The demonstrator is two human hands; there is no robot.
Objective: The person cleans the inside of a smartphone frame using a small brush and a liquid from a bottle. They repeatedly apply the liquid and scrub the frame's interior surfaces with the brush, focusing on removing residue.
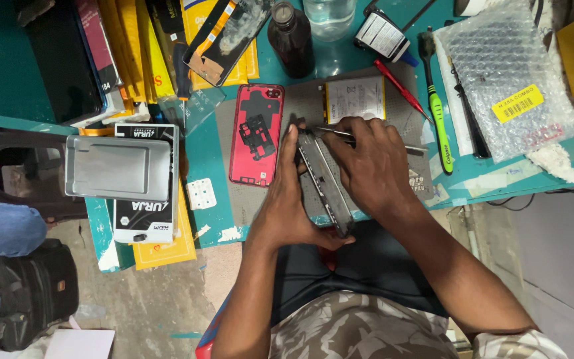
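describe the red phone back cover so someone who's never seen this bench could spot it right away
On the teal workbench, find the grey work mat in the middle. The red phone back cover lies at its left edge, inside up, just left of the left hand. It is the only red slab there, with a black bracket on it.

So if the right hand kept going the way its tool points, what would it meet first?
The right hand points a metal tool up-left across the tilted phone body, held by the left hand. Straight on, it would probably meet the red back cover first, though depth is unclear.
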